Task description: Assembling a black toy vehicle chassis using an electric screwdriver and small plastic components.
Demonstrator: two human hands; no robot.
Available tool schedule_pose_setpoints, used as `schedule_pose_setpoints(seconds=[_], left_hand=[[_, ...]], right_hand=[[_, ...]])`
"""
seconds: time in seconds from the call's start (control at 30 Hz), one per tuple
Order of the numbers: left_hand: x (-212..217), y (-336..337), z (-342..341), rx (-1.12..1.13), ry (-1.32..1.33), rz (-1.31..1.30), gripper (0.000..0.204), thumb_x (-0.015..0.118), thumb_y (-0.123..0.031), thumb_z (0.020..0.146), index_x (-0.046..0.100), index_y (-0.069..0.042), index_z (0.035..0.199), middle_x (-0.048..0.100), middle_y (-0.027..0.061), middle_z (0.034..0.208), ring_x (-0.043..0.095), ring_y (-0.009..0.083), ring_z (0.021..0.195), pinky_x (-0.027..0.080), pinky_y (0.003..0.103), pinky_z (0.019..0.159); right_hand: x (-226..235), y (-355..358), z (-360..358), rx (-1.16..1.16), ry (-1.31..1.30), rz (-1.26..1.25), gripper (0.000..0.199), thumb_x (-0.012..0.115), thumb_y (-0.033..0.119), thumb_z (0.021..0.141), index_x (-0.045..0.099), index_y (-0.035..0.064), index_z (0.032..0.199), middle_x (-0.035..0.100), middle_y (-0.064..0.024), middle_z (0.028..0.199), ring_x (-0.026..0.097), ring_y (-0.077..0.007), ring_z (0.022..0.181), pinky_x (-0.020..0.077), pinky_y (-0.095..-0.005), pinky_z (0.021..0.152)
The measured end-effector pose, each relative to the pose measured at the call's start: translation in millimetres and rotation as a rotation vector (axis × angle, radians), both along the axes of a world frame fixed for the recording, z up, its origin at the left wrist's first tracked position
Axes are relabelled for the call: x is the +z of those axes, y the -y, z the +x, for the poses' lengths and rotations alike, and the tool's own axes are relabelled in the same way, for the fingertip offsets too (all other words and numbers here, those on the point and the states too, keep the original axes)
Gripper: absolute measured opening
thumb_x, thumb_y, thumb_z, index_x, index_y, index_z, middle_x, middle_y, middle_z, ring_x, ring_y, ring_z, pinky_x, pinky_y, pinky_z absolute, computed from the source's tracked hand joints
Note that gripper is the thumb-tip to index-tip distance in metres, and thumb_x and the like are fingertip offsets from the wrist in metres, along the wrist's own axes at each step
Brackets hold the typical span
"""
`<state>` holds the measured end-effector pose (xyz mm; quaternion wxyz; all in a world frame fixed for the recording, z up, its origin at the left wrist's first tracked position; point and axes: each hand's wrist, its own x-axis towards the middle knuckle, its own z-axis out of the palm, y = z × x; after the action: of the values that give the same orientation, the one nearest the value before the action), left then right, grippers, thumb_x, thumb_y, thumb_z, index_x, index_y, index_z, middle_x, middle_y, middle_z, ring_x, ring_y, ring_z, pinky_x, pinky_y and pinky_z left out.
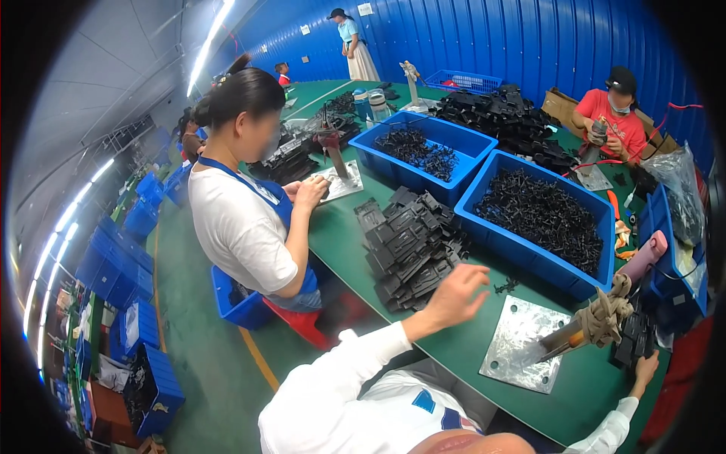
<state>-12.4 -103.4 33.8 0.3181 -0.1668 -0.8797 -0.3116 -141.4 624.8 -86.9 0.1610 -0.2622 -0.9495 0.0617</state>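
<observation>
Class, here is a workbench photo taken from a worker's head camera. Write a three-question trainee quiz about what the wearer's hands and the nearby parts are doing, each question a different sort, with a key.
1. True or false: the left hand is pressed flat on the metal plate.
2. Multiple choice: the left hand reaches toward A) the pile of black plastic parts, B) a red stool, C) a water bottle.
3. Fill in: the right hand touches black parts beside the ____-wrapped tool.

Key: 1 false; 2 A; 3 cloth.
</observation>
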Motion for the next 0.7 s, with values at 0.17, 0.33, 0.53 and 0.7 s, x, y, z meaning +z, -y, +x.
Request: schedule_pose_setpoints(seconds=[0.17,0.33,0.53,0.7], left_hand=[[-47,-25,-35,-0.016,0.197,-0.109,0.043,0.072,-0.023,0.083,0.057,-0.008,0.12,0.048,0.0192,0.136,0.045,0.0375,0.126,0.039,0.051,0.103],[-80,-25,-47,0.045,0.124,-0.269,0.06,0.072,-0.027,0.084,0.049,-0.012,0.137,0.048,0.0188,0.136,0.044,0.0378,0.126,0.035,0.051,0.105],[-61,-37,-54,-0.124,0.205,-0.098,0.034,0.067,-0.012,0.085,0.062,-0.011,0.119,0.057,0.0117,0.119,0.051,0.0317,0.112,0.042,0.044,0.096],[-69,-34,-62,-0.149,0.228,-0.143,0.015,0.066,-0.01,0.084,0.065,-0.01,0.099,0.058,0.0093,0.103,0.053,0.0306,0.101,0.045,0.042,0.088]], right_hand=[[12,-4,5,-0.075,0.141,-0.066,0.058,0.061,0.036,0.088,0.042,0.016,0.139,0.058,-0.0253,0.128,0.056,-0.0449,0.116,0.0451,-0.0525,0.095],[22,-4,13,-0.045,0.113,-0.186,0.068,0.065,0.048,0.083,0.046,0.0154,0.139,0.062,-0.0235,0.124,0.06,-0.04,0.113,0.0454,-0.0471,0.095],[11,-22,13,0.111,0.033,-0.404,0.063,0.067,0.048,0.083,0.055,0.0104,0.133,0.064,-0.021,0.123,0.061,-0.0331,0.111,0.0449,-0.0381,0.096],[2,-22,14,0.143,-0.188,-0.362,0.063,0.063,0.047,0.088,0.055,0.0025,0.132,0.066,-0.0204,0.119,0.062,-0.0303,0.111,0.0444,-0.0362,0.097]])
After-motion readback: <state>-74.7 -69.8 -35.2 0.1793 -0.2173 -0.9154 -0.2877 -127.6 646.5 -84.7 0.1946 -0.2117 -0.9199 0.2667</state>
